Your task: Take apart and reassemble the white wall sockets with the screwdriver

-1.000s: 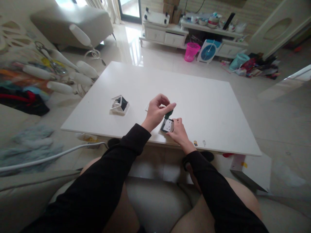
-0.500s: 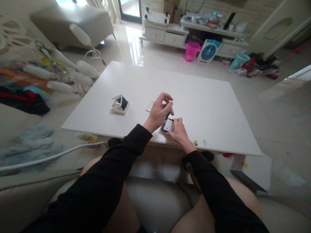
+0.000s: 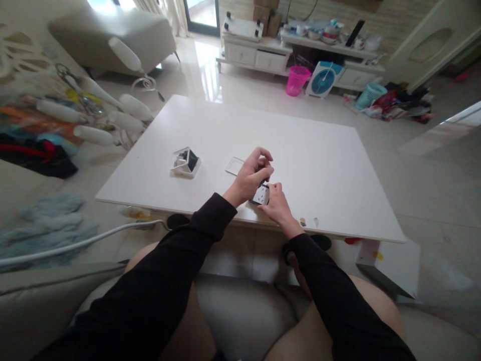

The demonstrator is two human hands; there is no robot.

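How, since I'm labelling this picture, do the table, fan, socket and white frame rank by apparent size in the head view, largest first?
1. Table
2. Fan
3. Socket and white frame, unranked: both look alike, and the right hand covers part of the first, the left hand part of the second.

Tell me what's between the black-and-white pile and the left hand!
A flat white piece lies on the table between the pile and the left hand, which hides part of it. The head view shows this.
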